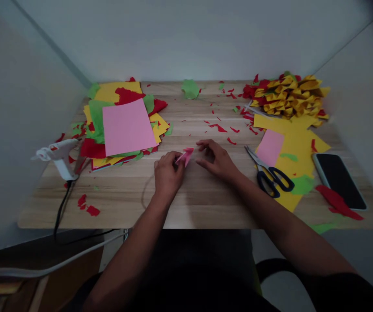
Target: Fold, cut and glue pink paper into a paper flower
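Pinched in my left hand is a small folded piece of pink paper, held above the middle of the table. Its folds fan out toward the right, and my fingers cover its lower part. Just to the right of the paper, my right hand hovers with thumb and fingers apart, holding nothing. A gap shows between its fingertips and the pink paper. To the left lies a pink sheet on a pile of coloured paper. Scissors with dark handles rest on yellow paper to the right.
A white glue gun stands at the left, its cord running over the front edge. A phone lies at the right. Yellow folded paper petals are heaped at the back right. Red scraps and a green scrap litter the wooden table.
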`<move>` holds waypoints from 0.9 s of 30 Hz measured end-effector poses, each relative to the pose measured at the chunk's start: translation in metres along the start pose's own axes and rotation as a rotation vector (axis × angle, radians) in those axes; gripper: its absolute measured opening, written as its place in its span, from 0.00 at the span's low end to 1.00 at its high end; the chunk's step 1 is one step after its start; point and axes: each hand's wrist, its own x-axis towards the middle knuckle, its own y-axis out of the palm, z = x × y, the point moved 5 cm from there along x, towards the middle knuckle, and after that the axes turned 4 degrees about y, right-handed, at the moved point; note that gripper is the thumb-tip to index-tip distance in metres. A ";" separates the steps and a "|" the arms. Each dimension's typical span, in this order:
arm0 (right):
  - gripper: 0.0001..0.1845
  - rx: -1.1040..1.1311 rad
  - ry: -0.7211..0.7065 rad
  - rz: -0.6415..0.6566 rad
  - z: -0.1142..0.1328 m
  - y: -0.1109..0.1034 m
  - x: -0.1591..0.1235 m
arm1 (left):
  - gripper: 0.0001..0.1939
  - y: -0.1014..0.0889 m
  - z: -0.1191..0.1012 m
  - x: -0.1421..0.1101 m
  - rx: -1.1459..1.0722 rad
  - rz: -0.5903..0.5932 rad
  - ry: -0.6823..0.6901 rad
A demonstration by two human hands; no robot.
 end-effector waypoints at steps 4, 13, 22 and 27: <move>0.29 0.044 0.077 0.074 0.000 0.005 0.001 | 0.04 0.004 -0.002 0.003 0.016 0.012 0.013; 0.32 -0.016 -0.048 0.036 0.009 0.011 0.001 | 0.06 0.010 -0.006 0.007 0.072 0.085 0.052; 0.16 0.281 0.058 -0.072 -0.001 0.009 0.003 | 0.03 0.010 0.004 0.002 -0.355 0.055 0.008; 0.12 0.429 0.122 -0.106 -0.008 0.004 0.003 | 0.20 0.013 0.005 -0.001 -0.552 0.059 0.007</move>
